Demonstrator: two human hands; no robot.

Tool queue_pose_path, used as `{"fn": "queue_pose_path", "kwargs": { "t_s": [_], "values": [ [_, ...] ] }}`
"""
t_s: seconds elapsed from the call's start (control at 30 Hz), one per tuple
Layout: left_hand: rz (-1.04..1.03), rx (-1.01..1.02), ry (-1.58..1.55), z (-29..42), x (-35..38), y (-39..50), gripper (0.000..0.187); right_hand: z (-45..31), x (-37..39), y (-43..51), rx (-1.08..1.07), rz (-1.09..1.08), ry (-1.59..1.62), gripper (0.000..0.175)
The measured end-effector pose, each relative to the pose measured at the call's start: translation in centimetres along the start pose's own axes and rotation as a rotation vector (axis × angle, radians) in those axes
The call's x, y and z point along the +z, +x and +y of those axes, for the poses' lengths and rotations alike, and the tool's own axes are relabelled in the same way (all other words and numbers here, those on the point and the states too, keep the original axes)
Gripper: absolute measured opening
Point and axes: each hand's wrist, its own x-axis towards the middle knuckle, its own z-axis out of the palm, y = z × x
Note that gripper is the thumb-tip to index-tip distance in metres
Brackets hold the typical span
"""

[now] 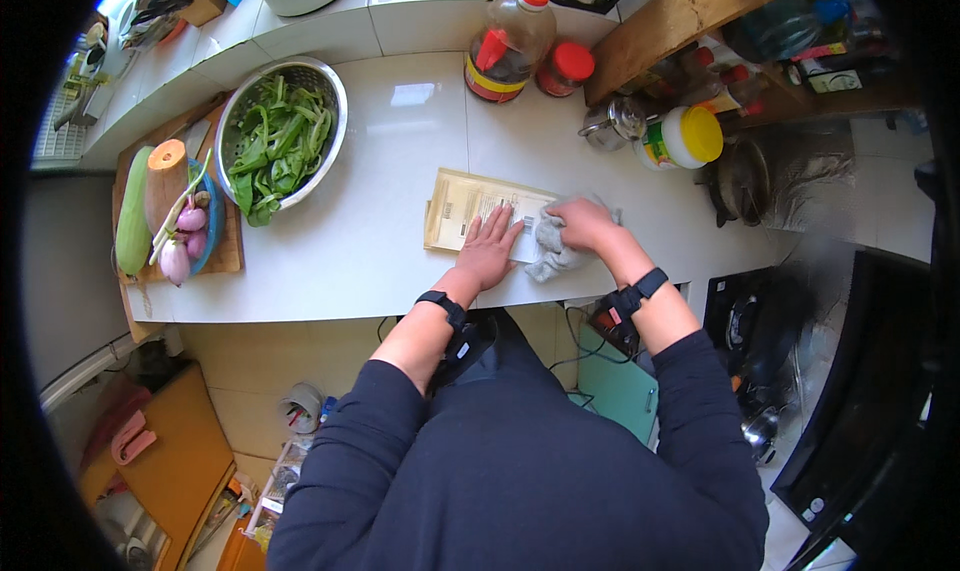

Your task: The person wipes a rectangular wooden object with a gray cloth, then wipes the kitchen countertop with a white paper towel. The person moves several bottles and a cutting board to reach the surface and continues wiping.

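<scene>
On the white tiled counter (pixel 375 271) lies a flat, cream-coloured package (pixel 465 192) bearing print and barcodes. My left hand (pixel 489 250) rests flat on its front part with the fingers spread. My right hand (pixel 585 226) grips a grey cloth (pixel 553 260) bunched at the package's right end. The cloth covers that end, so its edge there is hidden. Both wrists wear black straps.
To the left, a steel colander (pixel 341 113) of leafy greens stands beside a wooden cutting board (pixel 234 248) with a light-green gourd (pixel 133 211), a cut squash (pixel 166 173) and purple onions (pixel 175 260). Behind are a red-capped bottle (pixel 517 38), a red-lidded jar (pixel 566 68) and a yellow-lidded tub (pixel 682 137).
</scene>
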Motion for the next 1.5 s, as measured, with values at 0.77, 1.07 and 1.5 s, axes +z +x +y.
{"fn": "queue_pose_path", "kwargs": {
  "t_s": [0.77,1.07,1.5],
  "values": [
    [0.410,-0.517,-0.169,-9.2,-1.2,-7.2,0.098,-17.3,3.2,6.1,-0.209,0.326,-0.204,0.039],
    [0.359,-0.529,-0.111,-9.7,-1.0,-6.9,0.085,-19.2,5.6,1.3,-0.286,0.119,-0.142,0.033],
    [0.390,-0.491,-0.175,-9.2,-1.2,-7.0,0.077,-17.7,0.4,7.7,-0.023,0.252,-0.225,0.056]
  ]
}}
